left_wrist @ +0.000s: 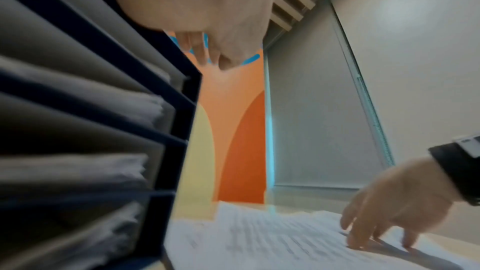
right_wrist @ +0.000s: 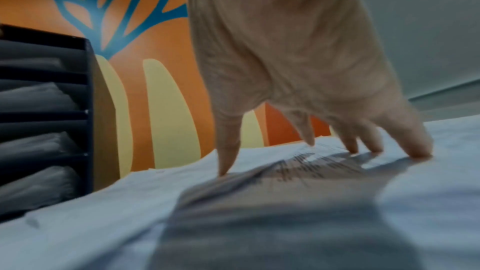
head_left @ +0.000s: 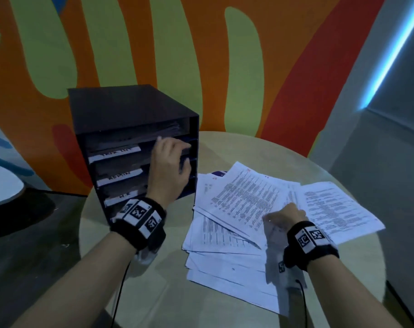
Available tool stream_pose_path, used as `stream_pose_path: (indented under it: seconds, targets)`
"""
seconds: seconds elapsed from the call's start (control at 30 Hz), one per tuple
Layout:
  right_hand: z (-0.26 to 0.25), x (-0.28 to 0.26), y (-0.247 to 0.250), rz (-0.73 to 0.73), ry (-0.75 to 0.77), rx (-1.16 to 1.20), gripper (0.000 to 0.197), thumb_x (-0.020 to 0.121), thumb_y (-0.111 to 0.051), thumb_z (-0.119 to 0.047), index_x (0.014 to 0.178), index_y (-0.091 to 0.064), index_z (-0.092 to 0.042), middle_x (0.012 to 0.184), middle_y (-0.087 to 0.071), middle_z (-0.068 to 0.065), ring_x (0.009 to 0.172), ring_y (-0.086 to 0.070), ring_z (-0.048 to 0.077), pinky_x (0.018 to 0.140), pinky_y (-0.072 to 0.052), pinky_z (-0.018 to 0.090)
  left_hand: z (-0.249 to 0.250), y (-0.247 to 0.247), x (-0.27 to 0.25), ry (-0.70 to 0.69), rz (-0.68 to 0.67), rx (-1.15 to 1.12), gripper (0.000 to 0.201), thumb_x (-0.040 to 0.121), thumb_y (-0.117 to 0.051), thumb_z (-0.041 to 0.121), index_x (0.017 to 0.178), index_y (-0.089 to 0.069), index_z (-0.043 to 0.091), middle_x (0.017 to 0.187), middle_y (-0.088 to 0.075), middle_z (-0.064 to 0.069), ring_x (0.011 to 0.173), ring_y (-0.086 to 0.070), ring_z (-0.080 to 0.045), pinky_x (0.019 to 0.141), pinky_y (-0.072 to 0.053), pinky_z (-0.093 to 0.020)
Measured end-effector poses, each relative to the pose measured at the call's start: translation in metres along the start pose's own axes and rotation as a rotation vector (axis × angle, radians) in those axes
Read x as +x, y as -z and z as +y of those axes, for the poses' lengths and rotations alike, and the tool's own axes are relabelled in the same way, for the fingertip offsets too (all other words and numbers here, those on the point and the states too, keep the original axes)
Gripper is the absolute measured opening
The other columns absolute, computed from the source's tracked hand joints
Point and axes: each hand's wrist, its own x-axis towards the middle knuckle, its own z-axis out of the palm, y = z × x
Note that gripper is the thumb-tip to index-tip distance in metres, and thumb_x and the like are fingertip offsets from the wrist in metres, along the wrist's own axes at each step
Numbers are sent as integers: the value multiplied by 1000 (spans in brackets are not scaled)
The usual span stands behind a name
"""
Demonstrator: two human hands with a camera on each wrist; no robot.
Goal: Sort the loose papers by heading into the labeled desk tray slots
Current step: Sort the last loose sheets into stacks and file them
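Observation:
A dark desk tray with several stacked slots stands at the table's back left. White labels hang on the slot fronts and stacks of sheets lie inside. My left hand hovers in front of the upper slots with relaxed fingers and holds nothing. In the left wrist view its fingers hang beside the tray's right edge. A loose pile of printed papers is fanned out to the right of the tray. My right hand presses spread fingertips onto the top sheets.
The round beige table ends close behind the tray at a painted orange and green wall. A black cable runs from my left wrist over the table's front edge. A dark surface with a white object lies to the left.

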Motion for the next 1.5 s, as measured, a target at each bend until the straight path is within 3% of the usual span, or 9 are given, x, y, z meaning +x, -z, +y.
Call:
stream_pose_path:
  seconds: [0.3, 0.57, 0.73, 0.97, 1.1, 1.23, 1.3, 1.37, 1.5]
  targets:
    - [17, 3, -8, -56, 82, -173, 96, 71, -63, -71, 141, -35, -12, 151, -23, 19, 138, -23, 40, 109, -30, 56, 19, -120, -34, 558, -1043, -51, 101, 83, -67, 51, 150, -9, 1, 151, -32, -17, 136, -36, -33, 106, -40, -42]
    - [28, -5, -4, -145, 164, -188, 84, 75, -65, -64, 132, -43, -7, 154, -16, 23, 142, -16, 42, 110, -26, 58, 25, -136, -32, 581, -1016, -24, 20, 88, -68, 17, 87, -50, 8, 88, -56, -9, 85, -60, -27, 68, -48, -33]
    - [42, -20, -10, -234, 240, -222, 63, 67, -64, -69, 92, -48, -13, 149, -28, 23, 138, -23, 42, 106, -30, 57, 23, -122, -35, 654, -1198, -82, 50, 80, -74, 9, 56, -31, 17, 45, -28, 3, 41, -33, -15, 44, -29, -21]
    - [50, -58, 17, -282, 301, -32, 51, 77, -73, -47, 111, -52, -15, 121, -54, 12, 108, -54, 32, 83, -48, 40, 30, -125, -43, 891, -1029, -404, 39, 88, -67, 7, 125, -54, 0, 130, -55, -16, 102, -61, -31, 83, -49, -30]
    - [59, -56, 29, -201, 198, 456, 101, 81, -77, -30, 150, -10, -2, 147, -41, 20, 129, -47, 33, 101, -45, 39, 36, -113, -40, 858, -1028, -486, 10, 90, -60, -3, 91, -62, 7, 93, -60, -17, 78, -55, -26, 64, -42, -26]
    - [76, -52, 38, -137, 132, 1055, 48, 79, -72, 8, 122, -51, 8, 121, -61, 17, 80, -69, 22, 58, -56, 22, 32, -116, -48, 893, -1122, -668, 21, 76, -71, 16, 96, -70, 17, 102, -68, -29, 74, -59, -37, 71, -52, -41]
    - [88, -46, 41, -182, 99, 1029, 36, 77, -74, 7, 111, -63, 5, 114, -68, 19, 87, -71, 30, 75, -60, 42, 50, -109, -47, 900, -1160, -707, 26, 71, -74, 22, 95, -71, 14, 103, -66, -34, 82, -62, -34, 88, -51, -47]
    - [102, -42, 43, -144, 27, 980, 30, 78, -71, 7, 107, -64, 6, 106, -69, 24, 92, -68, 38, 87, -53, 59, 69, -100, -42, 865, -1127, -678, 12, 88, -68, 15, 81, -62, 6, 70, -63, -23, 52, -56, -16, 60, -50, -22]
    - [135, -48, 58, 76, -24, 921, 19, 82, -51, 20, 97, -60, 13, 76, -60, 16, 60, -56, 26, 52, -48, 30, 83, -113, -38, 884, -1009, -550, 17, 96, -59, 25, 98, -53, 9, 82, -56, -3, 57, -54, -8, 46, -45, -19]
